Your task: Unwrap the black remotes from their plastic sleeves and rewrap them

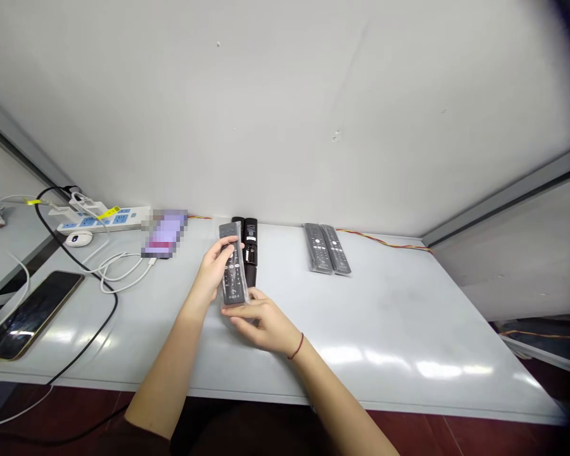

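A dark remote control [234, 278] in a clear plastic sleeve is held up over the table, its button side facing me. Around its upper left side my left hand [215, 263] is closed, thumb on the front. At the lower end my right hand [261, 318] pinches the sleeve's bottom edge between its fingers. Just behind the held one lie black remote controls [251, 240], back side up, partly hidden by it; one shows a white label and what looks like an uncovered battery bay. Farther right, two sleeved remote controls [318, 248] lie side by side, buttons up.
At the left stand a white power strip [133, 218] with plugs, a pixelated phone [166, 234] on a white cable, a small white case [79, 239] and a dark phone [31, 313]. A black cable [92, 339] crosses the table [399, 316]. Red and yellow wires [384, 242] run along the wall.
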{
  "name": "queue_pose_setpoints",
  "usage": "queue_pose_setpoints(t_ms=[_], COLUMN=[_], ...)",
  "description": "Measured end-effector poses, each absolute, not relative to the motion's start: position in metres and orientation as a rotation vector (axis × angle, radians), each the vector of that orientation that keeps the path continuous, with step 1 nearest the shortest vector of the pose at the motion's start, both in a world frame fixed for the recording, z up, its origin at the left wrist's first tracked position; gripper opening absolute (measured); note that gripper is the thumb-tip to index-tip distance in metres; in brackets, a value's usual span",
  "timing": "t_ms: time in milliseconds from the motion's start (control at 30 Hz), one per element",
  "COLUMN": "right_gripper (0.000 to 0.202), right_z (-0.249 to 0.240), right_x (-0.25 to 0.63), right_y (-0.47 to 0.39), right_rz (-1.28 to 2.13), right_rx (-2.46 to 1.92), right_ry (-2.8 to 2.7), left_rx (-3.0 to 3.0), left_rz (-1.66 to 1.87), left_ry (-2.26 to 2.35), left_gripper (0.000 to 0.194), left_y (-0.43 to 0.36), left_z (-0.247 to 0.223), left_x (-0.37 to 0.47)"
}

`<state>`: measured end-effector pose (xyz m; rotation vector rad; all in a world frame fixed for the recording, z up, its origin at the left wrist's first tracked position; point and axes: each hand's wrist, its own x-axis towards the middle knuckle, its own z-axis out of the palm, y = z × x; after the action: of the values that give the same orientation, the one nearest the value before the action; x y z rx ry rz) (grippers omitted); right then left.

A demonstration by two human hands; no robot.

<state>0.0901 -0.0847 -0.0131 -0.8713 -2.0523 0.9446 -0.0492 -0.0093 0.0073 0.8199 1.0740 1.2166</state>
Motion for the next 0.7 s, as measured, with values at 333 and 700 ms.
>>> queue_pose_setpoints(t_ms=[333,700], right_gripper=[0.017,0.022], right_z=[-0.015,-0.006], right_x=[0.093,0.100], right_y=[-0.078,-0.076], right_rz=[0.680,1.176], right_rx=[-0.918,-0.784], right_ry=[-2.279,-2.029], left_rx=[0.916,1.038], left_rz=[1.067,0.997], left_ry=[1.107,1.071], left_gripper=[0.034,0.036], left_y=[-0.015,-0.016], left_z=[0.011,0.007], left_x=[-0.042,-0.039])
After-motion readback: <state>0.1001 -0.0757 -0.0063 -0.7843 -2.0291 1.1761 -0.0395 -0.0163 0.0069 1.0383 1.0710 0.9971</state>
